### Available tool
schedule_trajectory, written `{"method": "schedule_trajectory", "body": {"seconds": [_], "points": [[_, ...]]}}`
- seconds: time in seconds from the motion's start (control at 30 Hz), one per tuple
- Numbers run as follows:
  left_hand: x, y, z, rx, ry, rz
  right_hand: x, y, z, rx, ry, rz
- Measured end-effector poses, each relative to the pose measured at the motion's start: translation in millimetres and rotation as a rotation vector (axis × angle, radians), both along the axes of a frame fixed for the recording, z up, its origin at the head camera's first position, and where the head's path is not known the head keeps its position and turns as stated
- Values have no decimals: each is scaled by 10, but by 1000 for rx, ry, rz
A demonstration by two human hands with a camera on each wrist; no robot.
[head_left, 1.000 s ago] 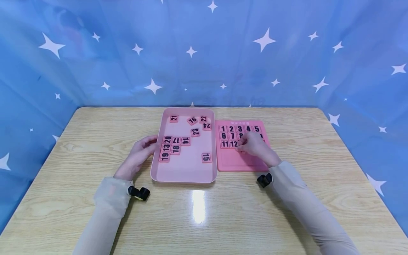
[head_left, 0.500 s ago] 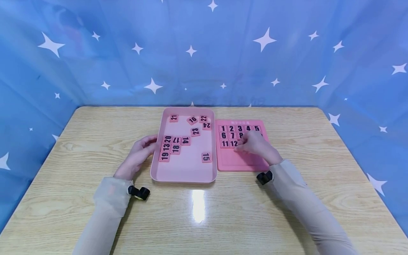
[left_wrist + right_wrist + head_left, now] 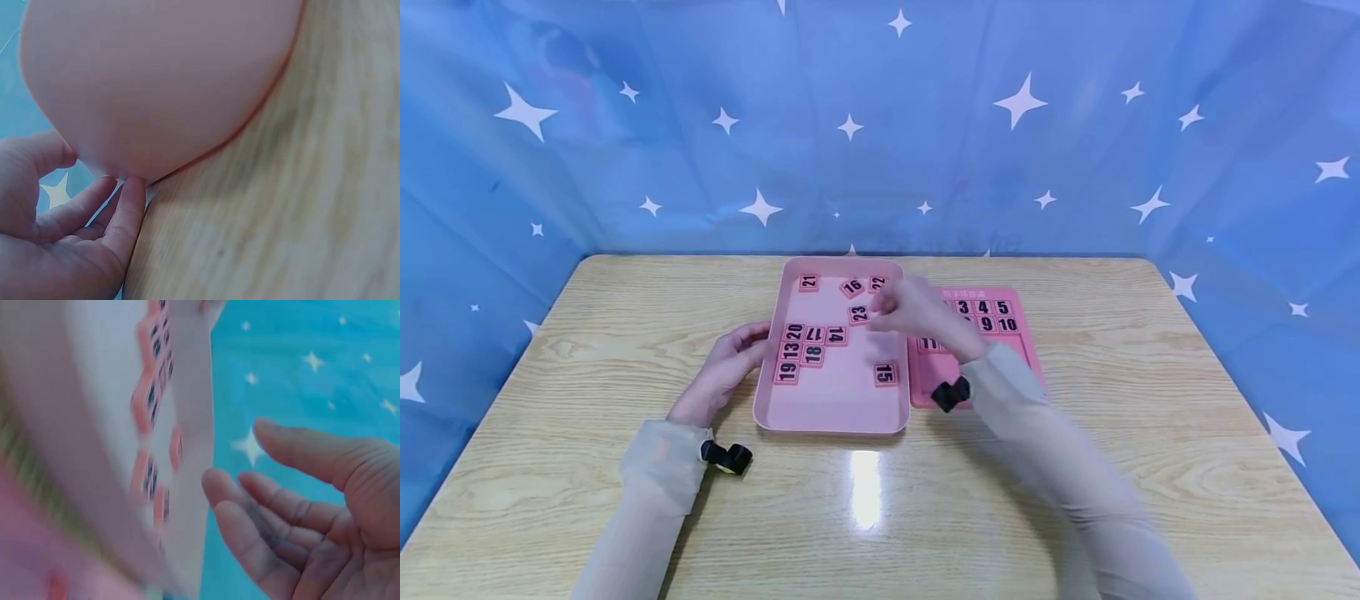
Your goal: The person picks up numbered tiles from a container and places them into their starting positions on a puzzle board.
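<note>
My right grip (image 3: pixel 913 308), parted and empty, hides part of the board (image 3: pixel 934 372); my left grip (image 3: pixel 726 358), relaxed, touches the tray (image 3: pixel 850 408). Right-wrist tiles (image 3: pixel 144 406) blur.

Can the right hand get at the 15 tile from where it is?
Probably yes: the right hand looks empty, thumb and fingers apart, by the right edge of the tray. The 15 tile lies uncovered inside, with no other tile touching it.

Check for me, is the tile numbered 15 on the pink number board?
No, the head view shows the 15 tile lying inside the pink tray, near its right wall.
</note>
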State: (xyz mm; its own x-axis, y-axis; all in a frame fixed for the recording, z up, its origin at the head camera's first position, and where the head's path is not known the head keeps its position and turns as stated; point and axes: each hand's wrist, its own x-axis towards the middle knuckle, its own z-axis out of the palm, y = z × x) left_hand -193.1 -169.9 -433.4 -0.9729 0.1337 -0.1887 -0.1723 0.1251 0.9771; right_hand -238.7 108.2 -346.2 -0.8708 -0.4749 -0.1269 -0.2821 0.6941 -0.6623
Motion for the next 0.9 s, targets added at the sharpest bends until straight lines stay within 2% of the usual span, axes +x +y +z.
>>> {"method": "schedule_trajectory", "body": {"seconds": [0.17,0.4,0.67,0.9], "points": [[0,0,1,-5,2,-1,-64,-440,-99,-78,-36,122],[-4,1,-4,1,-1,-5,-53,-850,-254,-41,-70,211],[-6,7,-4,0,-1,0,-38,-1049,-421,48,-91,185],[-15,-3,-2,2,-8,0,-5,-1097,-434,88,-23,163]]}}
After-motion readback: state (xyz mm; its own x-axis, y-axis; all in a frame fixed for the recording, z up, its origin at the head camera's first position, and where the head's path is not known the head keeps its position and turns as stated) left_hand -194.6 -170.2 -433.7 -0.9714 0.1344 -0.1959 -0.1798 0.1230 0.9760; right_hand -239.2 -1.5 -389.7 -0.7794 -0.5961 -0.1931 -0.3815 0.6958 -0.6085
